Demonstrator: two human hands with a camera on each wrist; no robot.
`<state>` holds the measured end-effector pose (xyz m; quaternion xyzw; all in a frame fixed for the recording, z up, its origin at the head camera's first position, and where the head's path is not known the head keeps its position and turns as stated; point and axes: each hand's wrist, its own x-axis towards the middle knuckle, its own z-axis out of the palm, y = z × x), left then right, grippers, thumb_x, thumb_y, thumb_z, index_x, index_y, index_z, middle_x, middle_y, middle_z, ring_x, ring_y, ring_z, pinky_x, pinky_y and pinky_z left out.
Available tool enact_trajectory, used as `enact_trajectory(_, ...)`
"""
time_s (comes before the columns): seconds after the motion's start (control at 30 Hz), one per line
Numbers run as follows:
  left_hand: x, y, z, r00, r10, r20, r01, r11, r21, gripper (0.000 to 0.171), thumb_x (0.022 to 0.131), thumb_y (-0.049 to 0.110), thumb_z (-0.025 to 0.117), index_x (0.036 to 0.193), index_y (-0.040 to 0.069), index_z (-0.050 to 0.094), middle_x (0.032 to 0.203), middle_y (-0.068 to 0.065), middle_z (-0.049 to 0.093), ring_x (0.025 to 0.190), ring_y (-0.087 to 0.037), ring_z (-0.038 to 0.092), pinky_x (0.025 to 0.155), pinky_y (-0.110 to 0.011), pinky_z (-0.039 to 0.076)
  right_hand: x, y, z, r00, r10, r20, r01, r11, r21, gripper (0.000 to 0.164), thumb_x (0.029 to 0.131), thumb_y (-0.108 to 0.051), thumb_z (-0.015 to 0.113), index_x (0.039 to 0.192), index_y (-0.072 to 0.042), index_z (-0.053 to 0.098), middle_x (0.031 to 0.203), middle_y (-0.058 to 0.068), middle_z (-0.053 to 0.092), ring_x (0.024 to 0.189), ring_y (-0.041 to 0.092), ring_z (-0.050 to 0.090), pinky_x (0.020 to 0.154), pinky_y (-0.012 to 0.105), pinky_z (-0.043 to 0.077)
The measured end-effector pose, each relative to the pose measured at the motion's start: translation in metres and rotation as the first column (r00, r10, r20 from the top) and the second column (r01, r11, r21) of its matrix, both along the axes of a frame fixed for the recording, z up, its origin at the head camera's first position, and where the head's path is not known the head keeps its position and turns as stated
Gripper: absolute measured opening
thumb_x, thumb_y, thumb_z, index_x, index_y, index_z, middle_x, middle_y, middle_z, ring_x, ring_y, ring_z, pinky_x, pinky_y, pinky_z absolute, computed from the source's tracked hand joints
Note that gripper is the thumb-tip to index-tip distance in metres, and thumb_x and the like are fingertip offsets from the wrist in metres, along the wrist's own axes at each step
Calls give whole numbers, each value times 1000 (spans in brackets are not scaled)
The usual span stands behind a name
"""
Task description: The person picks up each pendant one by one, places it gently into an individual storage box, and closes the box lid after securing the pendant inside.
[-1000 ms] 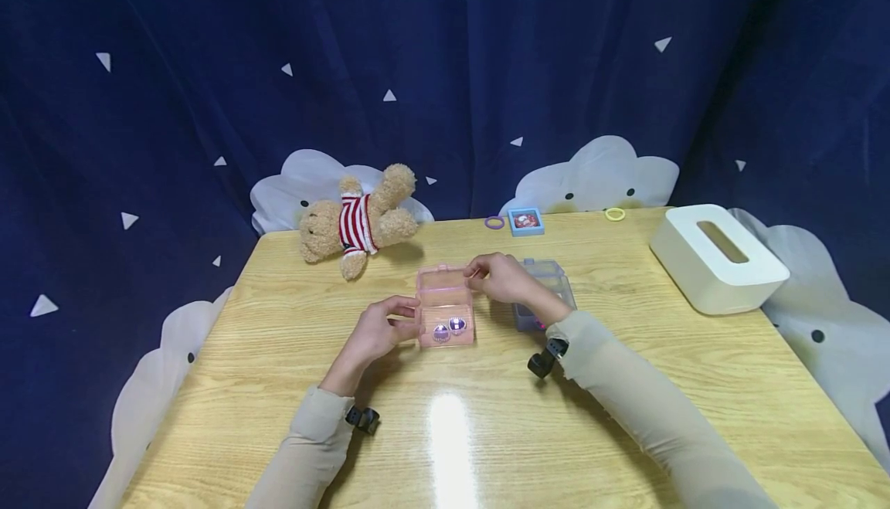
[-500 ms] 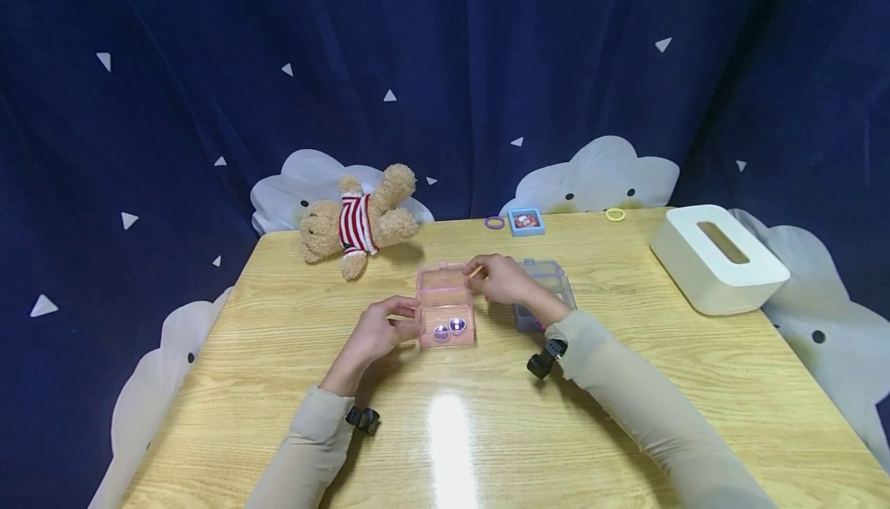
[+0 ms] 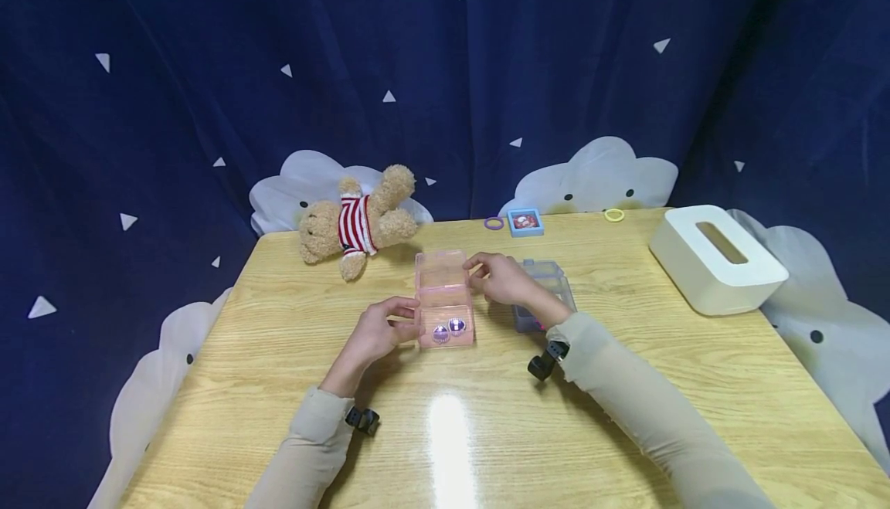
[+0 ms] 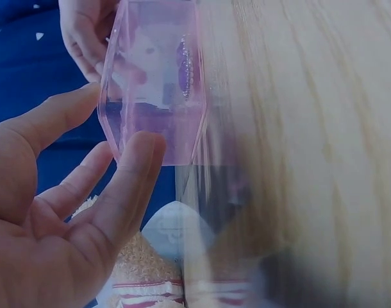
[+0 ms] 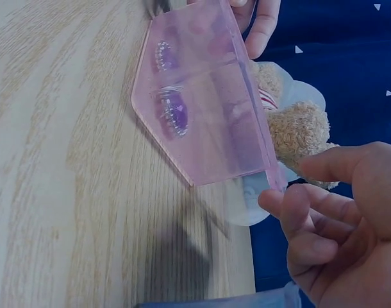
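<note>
A clear pink plastic box [image 3: 446, 342] stands with its lid [image 3: 442, 271] raised at the back. Inside lie two purple ovals edged with beads [image 3: 441, 333]; their kind is unclear. From the left, my left hand [image 3: 375, 330] touches the box's side with extended fingers, and in the left wrist view its fingertips [image 4: 143, 142] meet the pink edge. At the lid's right side is my right hand [image 3: 502, 279]. Bent right fingertips [image 5: 272, 200] hold the pink corner in the right wrist view, the thumb side slightly apart.
Partly behind my right forearm, a grey-blue clear box [image 3: 555, 281] stands open. A teddy bear [image 3: 356, 222] lies back left. Along the far edge are a purple ring [image 3: 494, 218], a blue square frame [image 3: 525, 232] and a yellow ring [image 3: 614, 210]. A white tissue box [image 3: 716, 285] stands right.
The pink lid has tilted further up at its hinge, so its top edge sits higher in the head view. Both hands have stayed almost in place.
</note>
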<state>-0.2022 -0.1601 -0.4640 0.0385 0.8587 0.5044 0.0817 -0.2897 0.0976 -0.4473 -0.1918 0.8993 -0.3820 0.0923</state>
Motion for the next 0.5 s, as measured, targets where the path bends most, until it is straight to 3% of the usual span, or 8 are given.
enact_trajectory(0.3,0,0,0,1000,6,-8,-6,1000,-4,48,82,10,80,127,5,64,115,-16,71,94,-29,70,80,-35,59,0,2,1,1000,-28,14,28,999,-35,31,95,-18,64,125,-12,63,96,9,74,65,32,70,56,26,49)
enact_trajectory(0.5,0,1,1,1000,8,-1,-8,1000,-7,48,82,10,80,128,6,64,115,-16,70,94,-29,70,80,-36,60,0,2,1,999,-39,36,42,996,-74,31,96,-17,63,126,-9,61,101,16,75,67,37,70,60,26,49)
